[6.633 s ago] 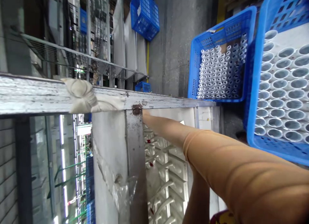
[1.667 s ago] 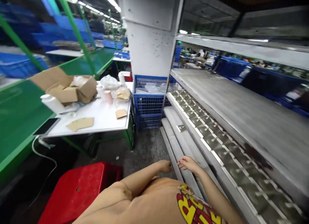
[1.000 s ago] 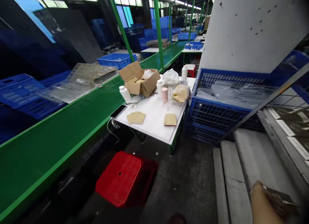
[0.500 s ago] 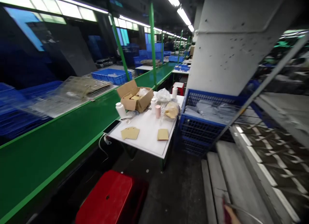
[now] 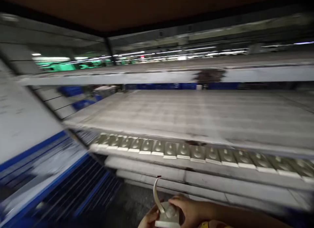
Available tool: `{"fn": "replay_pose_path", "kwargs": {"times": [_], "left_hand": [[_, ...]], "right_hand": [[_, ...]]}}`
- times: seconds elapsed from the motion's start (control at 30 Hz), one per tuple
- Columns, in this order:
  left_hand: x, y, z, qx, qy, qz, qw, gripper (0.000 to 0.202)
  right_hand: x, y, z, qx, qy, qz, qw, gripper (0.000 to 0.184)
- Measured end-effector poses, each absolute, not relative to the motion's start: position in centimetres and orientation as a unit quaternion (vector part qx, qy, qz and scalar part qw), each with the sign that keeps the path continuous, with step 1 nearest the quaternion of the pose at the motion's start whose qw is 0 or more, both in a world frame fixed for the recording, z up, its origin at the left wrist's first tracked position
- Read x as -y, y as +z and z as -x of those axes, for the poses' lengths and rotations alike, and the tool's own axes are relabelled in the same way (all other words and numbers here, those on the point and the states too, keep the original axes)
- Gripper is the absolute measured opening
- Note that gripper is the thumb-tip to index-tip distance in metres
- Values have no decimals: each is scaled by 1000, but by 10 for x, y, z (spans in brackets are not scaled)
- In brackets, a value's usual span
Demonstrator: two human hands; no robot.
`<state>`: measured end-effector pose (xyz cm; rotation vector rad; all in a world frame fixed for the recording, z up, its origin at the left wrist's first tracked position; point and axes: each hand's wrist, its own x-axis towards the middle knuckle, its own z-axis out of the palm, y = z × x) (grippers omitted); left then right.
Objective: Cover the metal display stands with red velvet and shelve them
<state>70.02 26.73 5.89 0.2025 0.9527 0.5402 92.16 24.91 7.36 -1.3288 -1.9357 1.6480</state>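
Note:
Low in the head view, my left hand (image 5: 150, 217) and my right hand (image 5: 187, 210) hold a white moulded plastic part (image 5: 167, 214) between them. It has a round knob and a thin curved white strip rising from it, tipped with red. My right fingers cover the top of its base. Ahead of my hands, a long row of similar moulded parts (image 5: 197, 152) stands along a rack shelf, slightly blurred.
A grey metal shelf (image 5: 196, 113) spans the view above the row, with a shelf edge (image 5: 147, 78) higher up. A blue wire crate (image 5: 73, 179) stands at lower left beside a white pillar (image 5: 22, 123). Dark floor (image 5: 132, 198) shows below the rack.
The view has swung right from the white table and green conveyor to face the rack. Both hands now show low in the middle, holding the white part, instead of at the lower right edge.

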Motion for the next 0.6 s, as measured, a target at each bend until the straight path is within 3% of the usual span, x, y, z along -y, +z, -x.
{"fn": "replay_pose_path", "kwargs": {"times": [0.13, 0.27, 0.33, 0.43, 0.6], "left_hand": [[-295, 82, -807, -441, 113, -226, 861, 94], [-294, 91, -920, -408, 38, -357, 839, 96], [-282, 87, -972, -382, -25, -408, 828, 92], [-253, 78, -1046, -321, -135, -468, 812, 79], [-196, 74, -1171, -183, -195, -573, 774, 79]], "right_hand": [[-191, 87, -1026, 504, 570, 569, 313, 118], [-129, 83, -1091, 175, 655, 504, 535, 72], [-105, 77, -1116, 65, 639, 455, 616, 52], [-71, 66, -1157, -17, 557, 463, 690, 36], [7, 60, -1242, -64, 442, 479, 756, 37]]}}
